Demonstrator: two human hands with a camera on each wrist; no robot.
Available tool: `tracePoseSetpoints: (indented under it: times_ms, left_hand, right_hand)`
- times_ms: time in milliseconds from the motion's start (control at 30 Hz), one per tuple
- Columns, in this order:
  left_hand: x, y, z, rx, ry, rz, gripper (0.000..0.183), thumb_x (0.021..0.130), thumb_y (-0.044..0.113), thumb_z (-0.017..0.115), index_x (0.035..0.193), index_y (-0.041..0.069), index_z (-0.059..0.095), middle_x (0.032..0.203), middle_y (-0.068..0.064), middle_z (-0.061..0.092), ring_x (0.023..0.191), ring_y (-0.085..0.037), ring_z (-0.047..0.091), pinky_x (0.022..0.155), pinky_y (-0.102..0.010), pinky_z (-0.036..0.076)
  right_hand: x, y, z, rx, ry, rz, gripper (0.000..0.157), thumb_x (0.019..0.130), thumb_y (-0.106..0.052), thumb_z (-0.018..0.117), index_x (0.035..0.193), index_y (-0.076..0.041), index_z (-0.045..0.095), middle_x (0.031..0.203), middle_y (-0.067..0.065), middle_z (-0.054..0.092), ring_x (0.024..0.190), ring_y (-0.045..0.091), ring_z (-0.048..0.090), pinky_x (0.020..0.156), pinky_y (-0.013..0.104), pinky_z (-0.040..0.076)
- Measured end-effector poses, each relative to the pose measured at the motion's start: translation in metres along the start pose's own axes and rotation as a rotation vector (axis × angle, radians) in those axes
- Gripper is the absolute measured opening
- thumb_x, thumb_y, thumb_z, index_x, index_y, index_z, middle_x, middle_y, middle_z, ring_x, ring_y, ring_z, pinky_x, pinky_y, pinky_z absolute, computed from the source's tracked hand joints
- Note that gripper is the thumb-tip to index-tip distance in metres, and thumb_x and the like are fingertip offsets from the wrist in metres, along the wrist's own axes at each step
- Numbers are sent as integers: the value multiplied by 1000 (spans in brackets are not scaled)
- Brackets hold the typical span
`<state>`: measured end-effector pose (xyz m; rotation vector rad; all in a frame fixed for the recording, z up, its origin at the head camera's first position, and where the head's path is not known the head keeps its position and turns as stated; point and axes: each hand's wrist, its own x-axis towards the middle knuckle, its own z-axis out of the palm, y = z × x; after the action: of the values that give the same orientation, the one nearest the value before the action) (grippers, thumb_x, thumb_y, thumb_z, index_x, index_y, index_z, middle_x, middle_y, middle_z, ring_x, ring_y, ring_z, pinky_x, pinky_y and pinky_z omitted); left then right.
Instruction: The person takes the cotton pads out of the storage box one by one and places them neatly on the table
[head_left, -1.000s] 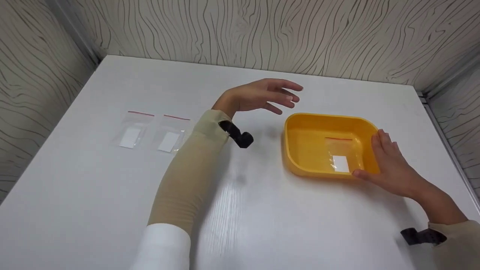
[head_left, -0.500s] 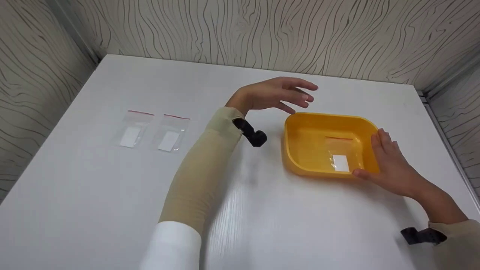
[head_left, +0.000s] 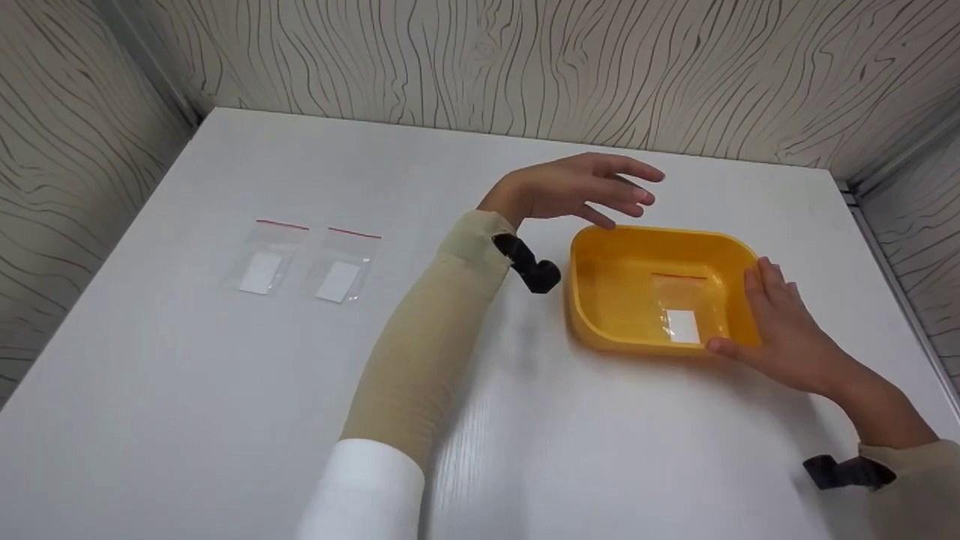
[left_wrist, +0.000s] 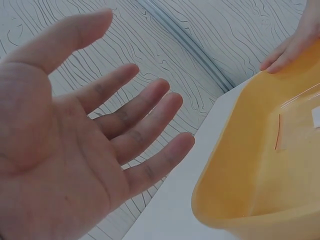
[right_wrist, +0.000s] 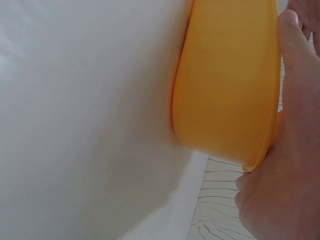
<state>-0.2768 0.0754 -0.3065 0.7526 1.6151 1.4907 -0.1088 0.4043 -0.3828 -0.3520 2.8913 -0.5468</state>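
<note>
My left hand (head_left: 589, 186) hangs empty above the far left rim of a yellow plastic tub (head_left: 626, 346), its fingers spread and relaxed. In the left wrist view the bare palm (left_wrist: 65, 155) faces the camera, beside the tub. My right hand (head_left: 787, 334) rests on the tub's right end, thumb on the near rim and straight fingers along the right rim. Inside the tub lies a clear zip bag (head_left: 679, 289) with a red seal line and a white card in it. Two similar zip bags (head_left: 264, 255) lie side by side on the left of the table.
A white table (head_left: 187, 420) carries everything. Patterned wall panels (head_left: 450, 67) stand behind it and at both sides, with metal strips at the corners. Each wrist wears a black camera mount (head_left: 529, 264).
My left hand has moved steadily right, from left of the tub to over its far left rim, still empty. The right hand, the tub and the bags stay in place.
</note>
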Motion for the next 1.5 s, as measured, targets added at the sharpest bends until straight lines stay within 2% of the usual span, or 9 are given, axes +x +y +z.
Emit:
tracePoseSetpoints:
  times_ms: [267,400,567,800,1033,1233,1400,1500]
  left_hand:
    - [11,2,8,-9,-10,-23,46,98,20,67,143,19,57,130,2,65,121,-15,62,97,-33,55]
    - [17,1,13,-7,-15,-61,41,99,21,65,140,22,60,128,4,66,119,-13,62,96,-33,56]
    - [23,-1,17,-19,-12,-152,36,100,21,64,136,25,62,128,5,65,116,-13,64,93,-36,58]
    - [32,-6,21,-41,-6,-290,33,100,29,66,132,22,63,128,-1,65,119,-18,63,91,-41,59]
    - [41,0,33,38,73,-505,41,96,36,72,133,20,63,125,-1,67,117,-18,65,91,-42,59]
    - [46,7,47,12,137,-648,47,93,38,75,135,22,61,125,-5,68,115,-21,66,88,-44,60]
    - [49,9,60,-12,255,-734,36,88,40,80,118,21,71,112,-7,71,105,-24,70,83,-45,61]
    - [49,8,68,-27,309,-751,32,86,41,82,107,19,75,108,-9,71,101,-25,71,82,-45,62]
  right_hand:
    - [-2,0,-1,0,-6,8,117,92,-49,70,155,12,-8,162,33,-17,150,52,-13,121,57,-10]
    - [-3,1,-1,3,-5,0,116,93,-48,70,155,13,-7,162,33,-17,150,52,-14,121,57,-11]
    - [-1,0,-1,-2,-9,-11,114,94,-47,69,154,14,-6,162,33,-17,149,53,-12,121,56,-12]
    - [3,-1,-3,-17,-15,-20,115,94,-48,69,154,14,-6,162,34,-17,150,52,-12,122,55,-12]
    - [4,0,-3,-9,-18,-24,115,94,-48,69,154,14,-7,162,33,-17,149,52,-13,121,56,-12]
    - [3,0,-3,-1,-18,-30,115,94,-47,69,154,14,-7,162,33,-18,149,50,-16,121,54,-15]
    - [4,0,-2,-9,-17,-31,115,94,-47,69,154,15,-7,162,34,-17,149,51,-16,121,54,-15]
    - [5,0,-2,-10,-13,-40,115,94,-46,70,153,16,-6,161,35,-17,149,51,-16,121,55,-14]
